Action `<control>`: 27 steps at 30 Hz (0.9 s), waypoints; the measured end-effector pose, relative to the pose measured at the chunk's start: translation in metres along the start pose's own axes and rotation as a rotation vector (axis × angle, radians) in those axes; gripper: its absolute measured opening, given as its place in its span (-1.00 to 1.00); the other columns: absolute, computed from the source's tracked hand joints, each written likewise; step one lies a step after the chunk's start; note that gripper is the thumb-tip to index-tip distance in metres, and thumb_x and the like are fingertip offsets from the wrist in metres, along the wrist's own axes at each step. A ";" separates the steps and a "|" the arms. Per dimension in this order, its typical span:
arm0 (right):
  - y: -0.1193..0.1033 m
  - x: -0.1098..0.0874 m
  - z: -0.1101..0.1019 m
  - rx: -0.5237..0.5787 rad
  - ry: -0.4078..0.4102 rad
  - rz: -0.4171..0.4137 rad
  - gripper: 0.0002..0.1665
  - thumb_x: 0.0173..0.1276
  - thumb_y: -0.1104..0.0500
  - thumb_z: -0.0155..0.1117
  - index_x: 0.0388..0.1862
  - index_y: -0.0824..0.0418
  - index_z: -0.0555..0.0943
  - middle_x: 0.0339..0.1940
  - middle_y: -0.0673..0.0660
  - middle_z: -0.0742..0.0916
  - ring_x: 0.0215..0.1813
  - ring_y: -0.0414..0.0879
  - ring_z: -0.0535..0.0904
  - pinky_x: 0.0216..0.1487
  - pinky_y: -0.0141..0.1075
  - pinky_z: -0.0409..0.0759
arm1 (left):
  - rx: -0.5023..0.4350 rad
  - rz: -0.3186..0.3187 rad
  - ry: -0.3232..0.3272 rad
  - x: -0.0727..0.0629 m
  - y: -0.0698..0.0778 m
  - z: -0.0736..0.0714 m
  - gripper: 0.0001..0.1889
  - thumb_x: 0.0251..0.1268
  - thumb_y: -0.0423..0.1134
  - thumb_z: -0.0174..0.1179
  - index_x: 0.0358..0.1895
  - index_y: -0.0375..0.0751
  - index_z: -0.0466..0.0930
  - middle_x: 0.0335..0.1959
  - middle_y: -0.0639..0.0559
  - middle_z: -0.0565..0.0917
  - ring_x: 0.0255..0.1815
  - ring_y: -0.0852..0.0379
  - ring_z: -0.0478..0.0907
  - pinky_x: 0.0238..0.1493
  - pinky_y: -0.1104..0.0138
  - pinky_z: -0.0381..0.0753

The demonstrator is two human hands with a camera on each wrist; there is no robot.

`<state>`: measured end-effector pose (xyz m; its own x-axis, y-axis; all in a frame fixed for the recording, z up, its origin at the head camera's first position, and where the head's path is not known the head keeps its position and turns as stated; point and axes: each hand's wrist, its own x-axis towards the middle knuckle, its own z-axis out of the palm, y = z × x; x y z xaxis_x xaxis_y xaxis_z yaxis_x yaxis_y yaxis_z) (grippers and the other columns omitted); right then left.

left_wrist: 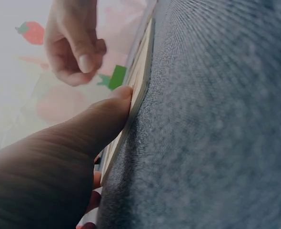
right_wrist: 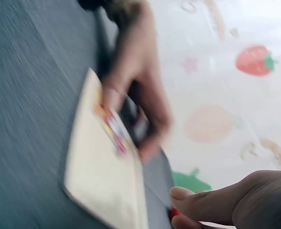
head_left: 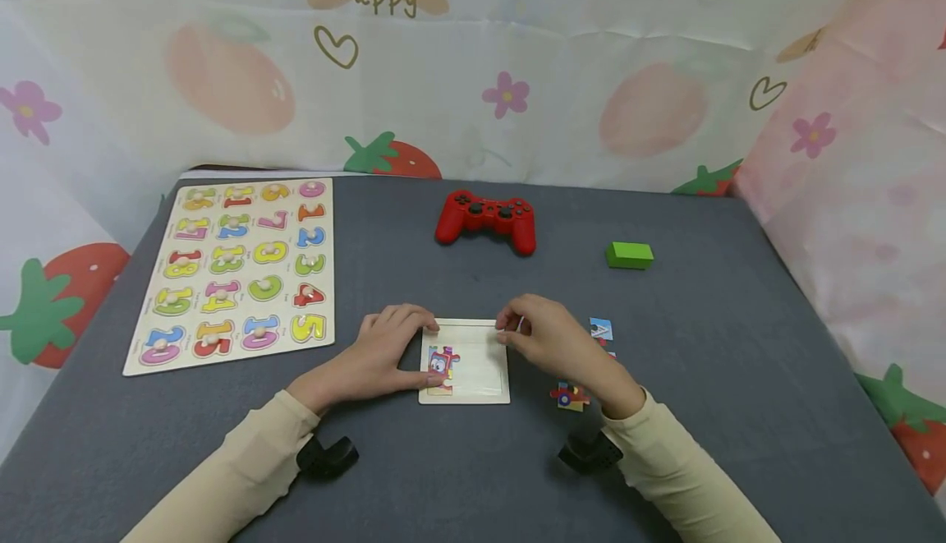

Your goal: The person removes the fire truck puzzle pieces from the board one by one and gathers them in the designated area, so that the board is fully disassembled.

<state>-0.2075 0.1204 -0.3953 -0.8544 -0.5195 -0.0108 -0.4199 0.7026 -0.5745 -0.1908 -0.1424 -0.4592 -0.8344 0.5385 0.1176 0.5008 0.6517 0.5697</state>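
Observation:
A small pale wooden puzzle tray (head_left: 480, 375) lies in front of me on the table. One printed puzzle piece (head_left: 443, 362), with a red and purple cartoon picture, sits at the tray's left side. My left hand (head_left: 387, 352) holds the tray by its left side, thumb over the piece's lower part and fingers at the far left corner. Above the tray's far right corner hovers my right hand (head_left: 547, 338), fingers loosely bent with nothing visible between them. Beside the right forearm lie loose puzzle pieces, a blue one (head_left: 601, 329) and one with a wheel (head_left: 570, 397).
A large number puzzle board (head_left: 244, 276) with knobbed numbers lies to the left. Toward the back are a red game controller (head_left: 485, 218) and a green block (head_left: 630, 255). A printed curtain (head_left: 562, 58) hangs behind the dark tabletop (head_left: 458, 477).

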 end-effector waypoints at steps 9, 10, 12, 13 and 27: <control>-0.020 0.012 0.041 -0.050 -0.111 -0.063 -0.76 0.25 0.18 0.37 -0.12 0.21 0.61 -0.37 0.00 0.60 -0.34 -0.20 0.46 -0.29 -0.36 0.47 | -0.009 0.028 0.002 0.000 -0.005 0.002 -0.27 0.05 0.22 0.33 0.26 -0.02 0.37 0.26 0.03 0.36 0.31 0.03 0.21 0.10 0.04 0.14; -0.021 0.013 0.044 -0.064 -0.111 -0.074 -0.75 0.25 0.18 0.37 -0.11 0.22 0.61 -0.37 0.00 0.60 -0.33 -0.20 0.46 -0.27 -0.36 0.47 | -0.008 0.034 0.003 0.000 -0.005 0.002 -0.27 0.05 0.22 0.33 0.26 -0.03 0.37 0.26 0.04 0.36 0.31 0.04 0.20 0.10 0.04 0.14; -0.023 0.014 0.048 -0.082 -0.097 -0.082 -0.75 0.24 0.18 0.38 -0.11 0.21 0.61 -0.35 0.02 0.60 -0.32 -0.18 0.46 -0.26 -0.34 0.48 | -0.004 0.046 0.004 0.000 -0.006 0.002 -0.28 0.06 0.22 0.33 0.26 -0.03 0.37 0.26 0.04 0.36 0.31 0.04 0.20 0.10 0.04 0.14; -0.024 0.014 0.050 -0.085 -0.089 -0.078 -0.75 0.24 0.18 0.38 -0.12 0.21 0.61 -0.34 0.02 0.60 -0.31 -0.18 0.47 -0.26 -0.34 0.48 | -0.002 0.051 0.006 0.000 -0.006 0.002 -0.28 0.06 0.21 0.33 0.26 -0.03 0.36 0.26 0.04 0.36 0.31 0.04 0.20 0.09 0.04 0.14; -0.029 0.024 0.054 0.068 0.001 0.057 -0.94 0.29 0.23 0.32 -0.37 0.18 0.62 -0.46 0.01 0.66 -0.43 -0.21 0.51 -0.42 -0.41 0.45 | 0.027 0.061 -0.010 -0.001 -0.007 0.002 -0.26 0.10 0.28 0.26 0.29 -0.01 0.33 0.28 0.04 0.34 0.33 0.05 0.18 0.10 0.05 0.15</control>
<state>-0.1992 0.0614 -0.4235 -0.8769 -0.4787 -0.0442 -0.3485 0.6963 -0.6274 -0.1927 -0.1468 -0.4650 -0.8001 0.5826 0.1431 0.5566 0.6318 0.5394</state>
